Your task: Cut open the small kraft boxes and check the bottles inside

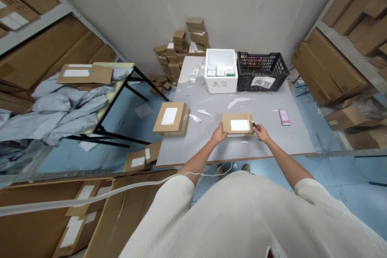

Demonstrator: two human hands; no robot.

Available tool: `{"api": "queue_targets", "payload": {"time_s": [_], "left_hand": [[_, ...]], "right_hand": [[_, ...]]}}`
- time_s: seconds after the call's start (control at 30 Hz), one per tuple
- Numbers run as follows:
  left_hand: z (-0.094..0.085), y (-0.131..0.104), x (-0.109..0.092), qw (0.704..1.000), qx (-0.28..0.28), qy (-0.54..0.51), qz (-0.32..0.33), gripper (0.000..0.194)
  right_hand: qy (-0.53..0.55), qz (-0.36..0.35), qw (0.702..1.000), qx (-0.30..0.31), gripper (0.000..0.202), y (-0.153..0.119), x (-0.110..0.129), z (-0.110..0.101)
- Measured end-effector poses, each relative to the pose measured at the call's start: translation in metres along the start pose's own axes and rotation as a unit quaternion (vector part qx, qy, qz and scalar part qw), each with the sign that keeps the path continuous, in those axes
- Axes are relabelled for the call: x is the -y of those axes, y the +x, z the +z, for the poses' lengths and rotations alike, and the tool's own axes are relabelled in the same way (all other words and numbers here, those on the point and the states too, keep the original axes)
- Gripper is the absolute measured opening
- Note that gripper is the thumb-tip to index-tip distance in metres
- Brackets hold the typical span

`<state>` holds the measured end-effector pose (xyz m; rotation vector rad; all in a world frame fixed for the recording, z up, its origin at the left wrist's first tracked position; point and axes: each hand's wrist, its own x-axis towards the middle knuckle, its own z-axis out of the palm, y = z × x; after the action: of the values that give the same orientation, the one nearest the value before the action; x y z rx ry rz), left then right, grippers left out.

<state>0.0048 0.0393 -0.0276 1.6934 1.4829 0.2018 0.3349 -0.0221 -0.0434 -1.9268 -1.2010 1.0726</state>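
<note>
A small cardboard box [227, 118] with a white label on top lies on the grey table [205, 143] in front of me. My left hand [219, 133] grips the box at its left end. At the opposite end my right hand [261, 133] is closed around a utility knife [254, 124] with a yellow and black handle. The knife's tip is close to the box's right edge; whether it touches the cardboard I cannot tell. Left of this box sits a larger labelled cardboard box [160, 121], with torn scraps of white paper [196, 118] beside it.
Along the table's back stand a white bin [222, 86] holding small boxes and a black crate [246, 84]. A pink phone-like item [284, 117] lies to the right. Grey parcels [72, 100] cover a side table at left. A white cable [130, 187] crosses below.
</note>
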Motion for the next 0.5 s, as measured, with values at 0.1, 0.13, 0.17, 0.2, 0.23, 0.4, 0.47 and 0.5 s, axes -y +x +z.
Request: {"api": "queue_targets", "payload": {"time_s": [0.1, 0.13, 0.17, 0.2, 0.23, 0.4, 0.47, 0.5], "left_hand": [[0.001, -0.003, -0.005, 1.0, 0.016, -0.003, -0.016, 0.096], [0.002, -0.004, -0.006, 1.0, 0.02, 0.003, -0.019, 0.1], [0.002, -0.004, -0.007, 0.999, 0.022, 0.012, -0.021, 0.104], [0.002, -0.004, -0.007, 0.999, 0.023, 0.023, -0.023, 0.108], [0.002, -0.004, -0.006, 0.999, 0.022, 0.033, -0.024, 0.109], [-0.01, -0.007, -0.001, 0.999, 0.014, 0.034, 0.005, 0.097], [-0.016, -0.01, -0.002, 0.999, 0.005, 0.034, 0.022, 0.087], [-0.019, -0.012, -0.003, 0.999, -0.003, 0.039, 0.025, 0.083]], "right_hand": [[-0.011, 0.006, 1.0, 0.0, 0.044, -0.004, 0.004, 0.002], [-0.015, 0.009, 1.0, 0.002, 0.045, -0.005, 0.006, 0.003], [-0.018, 0.01, 1.0, 0.004, 0.046, -0.007, 0.009, 0.003], [-0.022, 0.01, 1.0, 0.006, 0.047, -0.009, 0.012, 0.002], [-0.026, 0.01, 1.0, 0.006, 0.047, -0.011, 0.015, 0.001], [-0.041, 0.011, 0.999, -0.031, 0.044, -0.014, 0.033, -0.009], [-0.033, 0.016, 0.999, -0.04, 0.042, -0.011, 0.039, -0.014], [-0.027, 0.017, 0.999, -0.043, 0.042, -0.01, 0.041, -0.016]]}}
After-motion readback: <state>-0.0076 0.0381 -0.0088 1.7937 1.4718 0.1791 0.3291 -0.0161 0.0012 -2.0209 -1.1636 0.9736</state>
